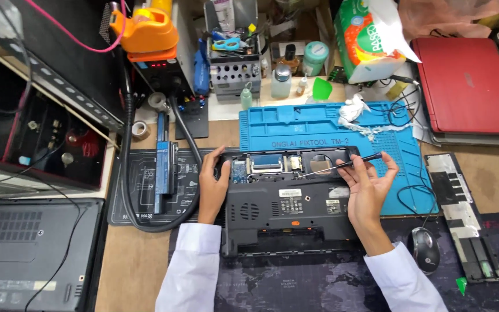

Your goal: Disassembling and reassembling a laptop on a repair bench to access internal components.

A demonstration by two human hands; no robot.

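Note:
A black laptop (287, 216) lies upside down before me with its bottom cover off at the far edge, baring circuit boards. My left hand (213, 184) rests on the laptop's left side, fingers spread along its edge. My right hand (369, 180) holds a thin black screwdriver (342, 166), whose tip points left into the open bay near a silver plate. Both arms wear white sleeves.
A blue repair mat (399, 130) lies behind the laptop. The removed cover panel (462, 214) and a mouse (424, 249) sit right. A red laptop (469, 84) is far right, a grey one (27, 254) left, a battery (164, 162) and a soldering station (157, 63) beyond.

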